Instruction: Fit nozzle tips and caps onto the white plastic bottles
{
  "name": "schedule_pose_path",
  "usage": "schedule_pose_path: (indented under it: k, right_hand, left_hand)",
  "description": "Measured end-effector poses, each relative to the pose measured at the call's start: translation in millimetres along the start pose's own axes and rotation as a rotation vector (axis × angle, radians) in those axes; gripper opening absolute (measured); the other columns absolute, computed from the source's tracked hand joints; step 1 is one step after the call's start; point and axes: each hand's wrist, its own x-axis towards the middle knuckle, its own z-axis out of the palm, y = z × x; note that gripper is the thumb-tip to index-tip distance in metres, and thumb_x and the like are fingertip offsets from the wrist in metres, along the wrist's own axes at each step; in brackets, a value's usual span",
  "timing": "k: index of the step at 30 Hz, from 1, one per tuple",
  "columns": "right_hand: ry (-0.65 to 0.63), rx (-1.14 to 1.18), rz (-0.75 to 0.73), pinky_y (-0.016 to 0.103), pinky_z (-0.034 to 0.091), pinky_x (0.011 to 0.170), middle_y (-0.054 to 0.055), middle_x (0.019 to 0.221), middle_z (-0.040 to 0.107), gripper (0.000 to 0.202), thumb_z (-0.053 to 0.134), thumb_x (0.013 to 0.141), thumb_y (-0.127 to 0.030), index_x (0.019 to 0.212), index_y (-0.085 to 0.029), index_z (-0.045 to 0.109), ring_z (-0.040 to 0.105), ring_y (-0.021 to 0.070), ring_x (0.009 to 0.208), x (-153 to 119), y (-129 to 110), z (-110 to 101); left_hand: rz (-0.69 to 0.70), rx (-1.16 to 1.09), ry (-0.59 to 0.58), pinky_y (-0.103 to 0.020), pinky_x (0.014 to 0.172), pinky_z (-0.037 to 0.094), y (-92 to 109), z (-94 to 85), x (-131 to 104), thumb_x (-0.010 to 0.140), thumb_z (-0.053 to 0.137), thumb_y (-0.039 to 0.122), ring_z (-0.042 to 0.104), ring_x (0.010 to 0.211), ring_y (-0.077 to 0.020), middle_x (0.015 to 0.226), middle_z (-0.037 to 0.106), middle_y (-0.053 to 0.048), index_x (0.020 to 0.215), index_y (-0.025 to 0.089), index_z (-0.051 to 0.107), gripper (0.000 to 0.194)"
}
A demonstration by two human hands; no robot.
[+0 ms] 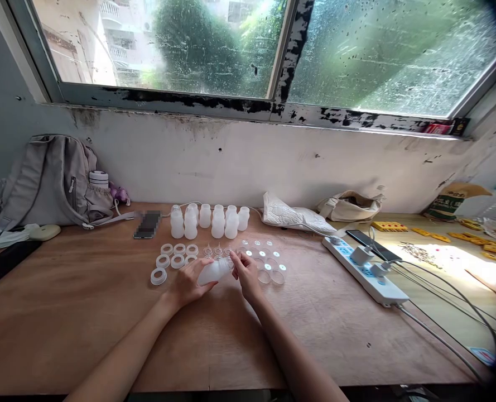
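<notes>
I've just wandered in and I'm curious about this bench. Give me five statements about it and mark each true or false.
1. The left hand grips a translucent bottle. True.
2. The white rings lie to the right of both hands. False: they lie on the left, beside the left hand.
3. More bottles stand beyond the hands, toward the wall. True.
4. The power strip has nothing plugged into it. False: white plugs sit in it.
5. A grey backpack hangs from the window frame. False: it rests at the table's left end.
</notes>
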Motion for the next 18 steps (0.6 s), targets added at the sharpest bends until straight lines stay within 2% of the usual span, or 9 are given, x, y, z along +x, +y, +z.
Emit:
schedule_pose_path:
  k: [7,12,18]
  right_hand:
    - [-0.033,-0.096,0.056,0.020,0.018,0.035,-0.008,0.039,0.026,0.043,0.048,0.077,-0.045,0.047,-0.019,0.032,0.023,0.0051,0.034,1,1,-4]
    - [-0.118,-0.149,-0.001,0.019,0.024,0.037,-0.007,0.046,0.034,0.032,0.049,0.077,-0.038,0.055,-0.019,0.037,0.031,0.0061,0.037,1,-3,-8]
    - [-0.146,-0.169,0.089,0.019,0.019,0.034,-0.007,0.041,0.025,0.041,0.046,0.076,-0.045,0.049,-0.019,0.030,0.025,0.0055,0.035,2,-2,-5]
  left_hand:
    - [-0.004,-0.024,-0.007,-0.032,0.079,0.046,-2,1.0,-1,0.071,0.060,0.032,0.058,0.092,-0.0191,0.103,0.059,-0.005,0.111,0.023,0.043,0.045]
    - [-0.030,-0.026,-0.005,-0.032,0.079,0.047,-2,-3.6,1,0.071,0.059,0.031,0.057,0.094,-0.0193,0.105,0.059,-0.005,0.112,0.023,0.042,0.045]
    - [0.020,-0.006,-0.028,-0.032,0.080,0.046,-4,-9.7,2,0.072,0.059,0.030,0.057,0.094,-0.0188,0.103,0.059,-0.005,0.111,0.023,0.043,0.043]
